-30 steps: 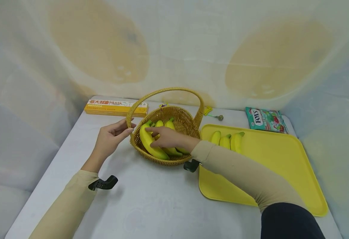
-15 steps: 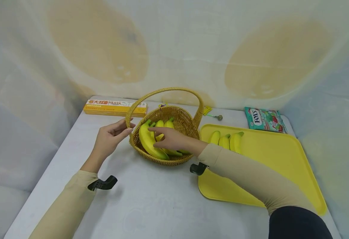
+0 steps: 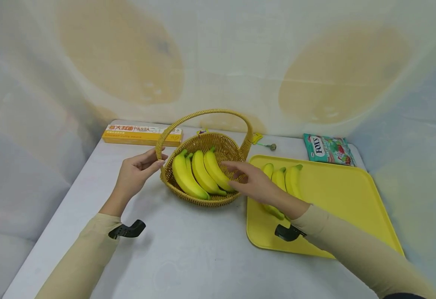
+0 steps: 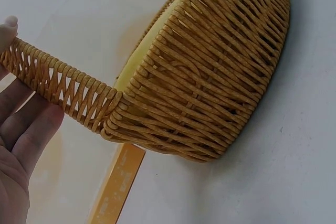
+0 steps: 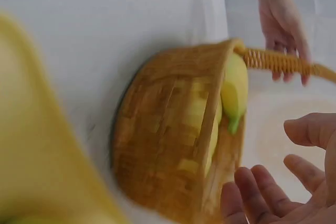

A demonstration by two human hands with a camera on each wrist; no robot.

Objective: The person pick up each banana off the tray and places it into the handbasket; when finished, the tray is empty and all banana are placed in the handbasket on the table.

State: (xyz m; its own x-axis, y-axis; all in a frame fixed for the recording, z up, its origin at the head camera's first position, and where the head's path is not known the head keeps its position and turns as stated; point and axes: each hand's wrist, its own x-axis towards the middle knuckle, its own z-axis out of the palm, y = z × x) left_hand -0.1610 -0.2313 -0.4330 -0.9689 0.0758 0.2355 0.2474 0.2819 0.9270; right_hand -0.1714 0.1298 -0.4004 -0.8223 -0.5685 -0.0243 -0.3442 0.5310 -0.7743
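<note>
Nearest to me are my beige sleeves (image 3: 79, 253), above the white table (image 3: 188, 253). On my right lies the yellow tray (image 3: 341, 199); three bananas (image 3: 293, 182) show on it side by side, partly covered by my right arm. My right hand (image 3: 255, 182) is at the right edge of the woven basket (image 4: 210, 77), with its fingers apart and softly bent around nothing. Whether a fingertip touches the rim, I cannot tell. With my left hand (image 3: 135, 172) I pinch the handle (image 3: 218, 111) near its left foot, thumb on one side, fingers on the other. The basket stands upright on the table, between my hands, and inside it several bananas (image 3: 203, 173) lie next to each other. Farther, behind the basket on the left, is a pasta box (image 3: 139, 135); behind the tray is a green bag (image 3: 329, 149) marked FOX'S. Farthest hangs a pale cloth (image 3: 233, 54) with large orange shapes.
</note>
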